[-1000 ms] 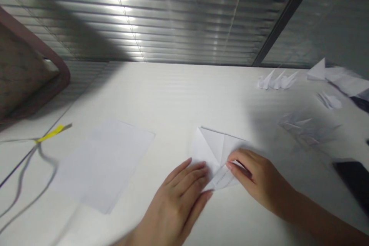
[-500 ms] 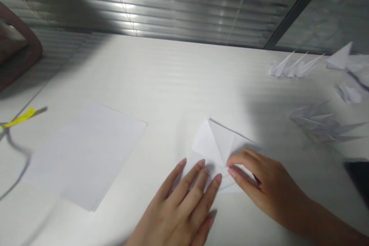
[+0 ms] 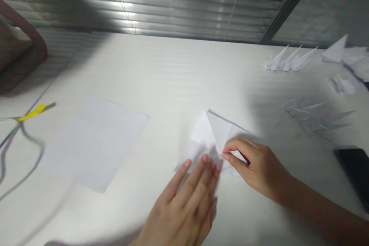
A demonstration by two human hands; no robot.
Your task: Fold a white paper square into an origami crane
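Observation:
A white sheet of paper (image 3: 215, 127) with crease lines lies partly folded on the white table, in front of me. The thumb and forefinger of my right hand (image 3: 253, 161) pinch a flap of it near its middle. My left hand (image 3: 187, 200) lies flat with outstretched fingers, its fingertips resting on the paper's near part. Both hands cover much of the near edge. A row of small perforations shows between them.
Loose white sheets (image 3: 98, 142) lie on the left, beside a cable with a yellow tie (image 3: 34, 111). Folded paper pieces with pointed tips (image 3: 290, 61) stand at the back right, and more pointed pieces (image 3: 317, 113) lie nearer. A black phone (image 3: 353, 173) is at the right edge.
The view has shifted slightly, so the table's contents appear higher. My right hand keeps its pinch on the paper, while the fingers of my left hand have drawn somewhat closer together.

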